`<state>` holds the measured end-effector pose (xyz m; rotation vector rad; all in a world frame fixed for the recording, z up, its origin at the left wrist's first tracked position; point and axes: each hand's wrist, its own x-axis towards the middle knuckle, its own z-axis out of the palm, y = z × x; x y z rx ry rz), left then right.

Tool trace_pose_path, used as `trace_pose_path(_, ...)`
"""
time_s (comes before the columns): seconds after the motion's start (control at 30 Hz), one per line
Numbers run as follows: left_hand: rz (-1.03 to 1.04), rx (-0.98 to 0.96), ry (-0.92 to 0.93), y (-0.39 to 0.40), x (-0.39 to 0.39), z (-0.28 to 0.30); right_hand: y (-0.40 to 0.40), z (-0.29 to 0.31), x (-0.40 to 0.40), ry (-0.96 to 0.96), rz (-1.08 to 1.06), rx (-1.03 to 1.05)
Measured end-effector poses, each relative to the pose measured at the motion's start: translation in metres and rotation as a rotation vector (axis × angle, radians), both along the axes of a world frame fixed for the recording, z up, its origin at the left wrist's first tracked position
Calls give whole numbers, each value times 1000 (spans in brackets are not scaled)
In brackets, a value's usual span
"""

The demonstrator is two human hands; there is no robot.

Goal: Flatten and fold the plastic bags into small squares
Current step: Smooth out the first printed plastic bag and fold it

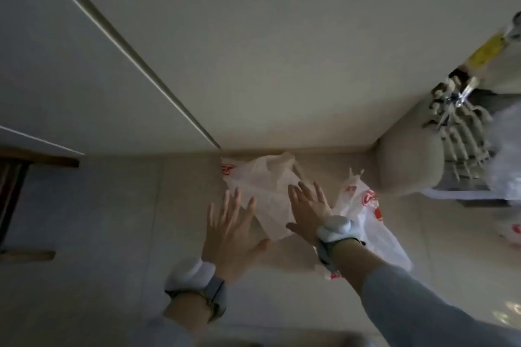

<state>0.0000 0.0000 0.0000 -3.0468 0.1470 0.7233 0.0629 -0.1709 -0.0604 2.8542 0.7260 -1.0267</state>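
A white plastic bag [267, 186] with red print lies crumpled on the tiled floor by the wall. My left hand [231, 231] lies flat with spread fingers at the bag's left edge. My right hand [307, 205] presses flat on the bag's right side, fingers straight. A second white bag [375, 225] with red print lies on the floor to the right, partly under my right forearm. Both wrists wear pale bands.
A pale wall [282, 65] rises just behind the bags. A beige rounded object [403, 160] and a wire rack [462, 138] stand at the right, with more bags [507, 166] beyond. A dark wooden piece of furniture [17, 177] stands at the left.
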Motion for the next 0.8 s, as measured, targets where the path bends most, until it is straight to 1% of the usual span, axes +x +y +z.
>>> trace_pose_path(0.07, 51, 23, -8, 11, -1, -17, 15, -19, 4, 7, -33, -40)
trace_pose_path(0.13, 96, -56, 7, 16, -4, -20, 17, -21, 3, 40, -68, -50)
trace_pose_path(0.17, 130, -97, -28, 18, -9, -19, 19, -21, 0, 40, -98, -22)
trace_pose_path(0.23, 193, -157, 17, 23, -16, -12, 21, -12, -6, 13, -146, 45)
trace_pose_path(0.27, 194, -132, 42, 21, -17, 0, 21, -3, -10, -10, -172, 86)
trace_pose_path(0.33, 209, -96, 102, 20, -17, 15, 24, 19, -9, -62, -305, 242)
trace_pose_path(0.4, 226, -85, 116, 15, -19, 45, 30, 65, -7, -79, -431, 383)
trace_pose_path(0.47, 196, -126, -7, 9, -20, 87, 29, 132, -1, -50, -528, 465)
trace_pose_path(0.5, 185, -149, -34, 7, -19, 98, 32, 151, -1, -16, -577, 517)
trace_pose_path(0.57, 140, -237, -111, -1, -10, 148, 30, 219, 5, 11, -646, 602)
trace_pose_path(0.6, 124, -289, -195, -5, -8, 180, 28, 259, 6, 0, -661, 640)
trace_pose_path(0.7, 189, -530, -381, -18, 2, 286, 17, 373, 12, -22, -630, 777)
trace_pose_path(0.73, 230, -585, -459, -22, 4, 297, 17, 389, 12, -24, -610, 805)
trace_pose_path(0.8, 329, -753, -525, -29, 15, 365, 13, 463, 24, -84, -587, 871)
